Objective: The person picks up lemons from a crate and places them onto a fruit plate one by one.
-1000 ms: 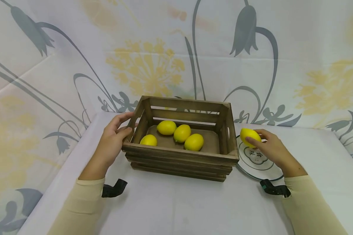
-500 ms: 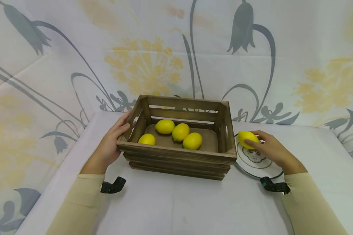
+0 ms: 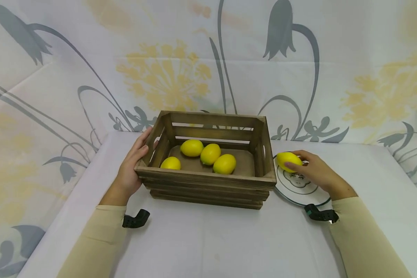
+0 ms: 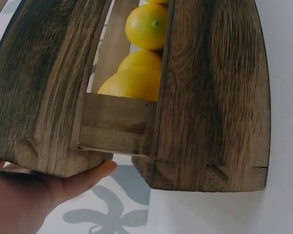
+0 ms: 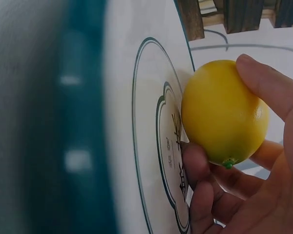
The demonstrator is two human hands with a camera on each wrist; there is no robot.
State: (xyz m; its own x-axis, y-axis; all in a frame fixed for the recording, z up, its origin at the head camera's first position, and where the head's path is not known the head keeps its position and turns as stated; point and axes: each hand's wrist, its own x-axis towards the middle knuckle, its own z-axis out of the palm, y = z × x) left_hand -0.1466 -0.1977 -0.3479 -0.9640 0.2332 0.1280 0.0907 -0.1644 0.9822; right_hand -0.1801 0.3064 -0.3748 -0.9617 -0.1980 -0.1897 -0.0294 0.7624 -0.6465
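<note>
On the white table stands a brown slatted wooden crate (image 3: 208, 181) holding several lemons (image 3: 210, 154). My left hand (image 3: 129, 172) rests against its left end, fingers lying along the outside by the handle slot. The left wrist view shows one extended finger (image 4: 95, 175) touching the end, while the rest of that hand is partly hidden. At the crate's right, my right hand (image 3: 317, 170) holds a lemon (image 5: 224, 112) between thumb and fingers. That lemon is over a white plate (image 3: 288, 189) with a dark green rim; the fingertips are close to the plate's printed centre.
A patterned cloth (image 3: 173, 69) with grey and yellow flowers hangs behind the crate. The plate sits close beside the crate's right end. White cloth covers the table (image 3: 208, 239) in front. Both wrists carry black camera mounts (image 3: 136, 219).
The head view has shifted slightly, so everything sits a little further left. My left hand's fingers have straightened along the crate's end. The right hand keeps its hold on the lemon over the plate.
</note>
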